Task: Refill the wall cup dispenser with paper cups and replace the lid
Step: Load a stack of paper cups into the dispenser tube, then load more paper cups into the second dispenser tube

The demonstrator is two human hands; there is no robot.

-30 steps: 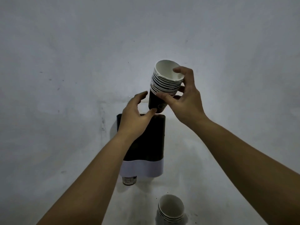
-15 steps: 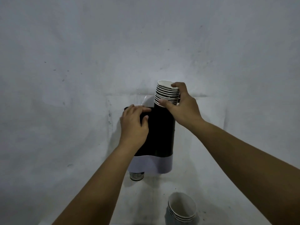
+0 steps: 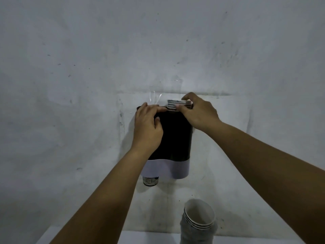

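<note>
**Cup stack almost all the way into the dispenser**

The dispenser [image 3: 173, 138] hangs on the wall [image 3: 88, 67] dead centre of the view, black on top with a white band at the bottom. The stack [image 3: 175, 105] of paper cups sits in its open top at about 12 o'clock, only the rims poking out above the black edge. It's a bit blurry there, so I can't count them.

The right hand [image 3: 198, 111] is pinching that stack from the 2 o'clock side, thumb in front and fingers curled over the top. The left hand [image 3: 147, 125] is clamped on the dispenser's upper left corner, around 10 o'clock, fingers hooked over the rim and thumb on the front.

One cup [image 3: 150, 181] pokes out of the bottom of the dispenser at 7 o'clock. A spare stack [image 3: 198, 219] stands on the desk [image 3: 149, 237] down at 5 o'clock, well apart from both hands. There's some clear plastic [image 3: 154, 97] just above the dispenser, against the wall.
</note>
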